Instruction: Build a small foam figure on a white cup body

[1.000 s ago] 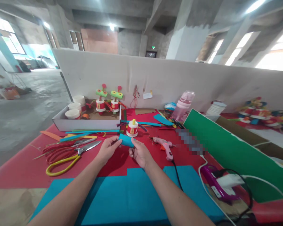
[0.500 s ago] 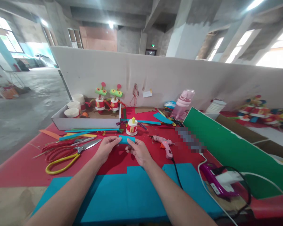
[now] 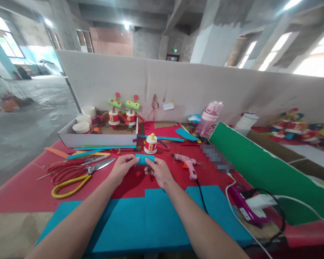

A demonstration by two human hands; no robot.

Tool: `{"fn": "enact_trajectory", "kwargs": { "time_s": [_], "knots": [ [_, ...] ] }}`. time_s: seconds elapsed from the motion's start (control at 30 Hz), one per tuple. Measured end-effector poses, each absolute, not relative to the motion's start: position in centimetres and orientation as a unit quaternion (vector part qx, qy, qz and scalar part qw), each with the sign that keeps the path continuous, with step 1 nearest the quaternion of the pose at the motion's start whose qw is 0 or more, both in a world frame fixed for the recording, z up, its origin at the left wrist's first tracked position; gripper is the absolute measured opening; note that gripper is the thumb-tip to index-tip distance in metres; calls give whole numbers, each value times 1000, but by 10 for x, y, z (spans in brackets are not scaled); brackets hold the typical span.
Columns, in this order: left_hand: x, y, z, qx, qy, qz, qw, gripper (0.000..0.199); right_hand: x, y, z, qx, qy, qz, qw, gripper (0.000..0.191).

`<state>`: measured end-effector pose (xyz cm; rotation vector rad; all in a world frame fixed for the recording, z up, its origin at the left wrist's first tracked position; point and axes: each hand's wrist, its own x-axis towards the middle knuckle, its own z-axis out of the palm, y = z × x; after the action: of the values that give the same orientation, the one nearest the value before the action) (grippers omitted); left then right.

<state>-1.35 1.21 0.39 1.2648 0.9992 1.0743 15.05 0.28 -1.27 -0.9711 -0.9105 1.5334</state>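
Observation:
A small blue paper piece (image 3: 145,159) is pinched at its left end by my left hand (image 3: 123,167) and at its right end by my right hand (image 3: 159,171). Just beyond it, a paper-cup figure (image 3: 150,144) with a yellow top and purple coiled arms stands upright on the red table cover. To the right of my right hand lies a pink glue gun (image 3: 187,165) with a small light on. Yellow-handled scissors (image 3: 82,178) lie left of my left hand, over red-handled tools (image 3: 67,169).
A white box (image 3: 102,140) at back left holds cups and two finished figures. Blue sheets (image 3: 135,223) lie under my forearms. At right are a purple power strip (image 3: 248,208) with cables, a green board (image 3: 261,172) and a pink bottle (image 3: 209,118).

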Motion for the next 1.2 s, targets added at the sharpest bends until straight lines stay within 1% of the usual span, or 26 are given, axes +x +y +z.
{"fn": "enact_trajectory", "kwargs": {
  "time_s": [0.2,0.37,0.43,0.57,0.6,0.67,0.77,0.8,0.9,1.0,1.1,1.2],
  "knots": [
    [-15,15,1,540,430,443,573,35,151,3,-12,-385,-363,654,541,40],
    [-15,16,1,561,437,446,543,34,152,2,-10,-405,-368,656,519,39],
    [-14,16,3,591,446,468,483,31,152,2,-10,-416,-356,648,530,39],
    [-15,10,12,703,440,516,215,18,153,5,-7,-400,-280,639,594,39],
    [-15,8,14,716,436,518,170,15,153,6,-6,-390,-262,642,606,38],
    [-15,5,16,714,446,522,134,13,155,7,-5,-374,-233,649,620,37],
    [-14,4,15,698,472,518,145,28,156,8,-3,-362,-207,655,630,35],
    [-13,4,13,695,473,516,162,29,156,8,-3,-358,-204,656,633,34],
    [-10,9,7,676,461,516,254,17,155,7,-4,-337,-207,663,636,33],
    [-7,13,4,624,455,532,347,31,153,6,-6,-324,-243,679,612,37],
    [-8,13,5,574,435,567,400,30,151,5,-8,-348,-305,655,597,43],
    [-11,12,6,555,418,552,460,32,150,5,-10,-373,-365,613,593,47]
  ]
}}
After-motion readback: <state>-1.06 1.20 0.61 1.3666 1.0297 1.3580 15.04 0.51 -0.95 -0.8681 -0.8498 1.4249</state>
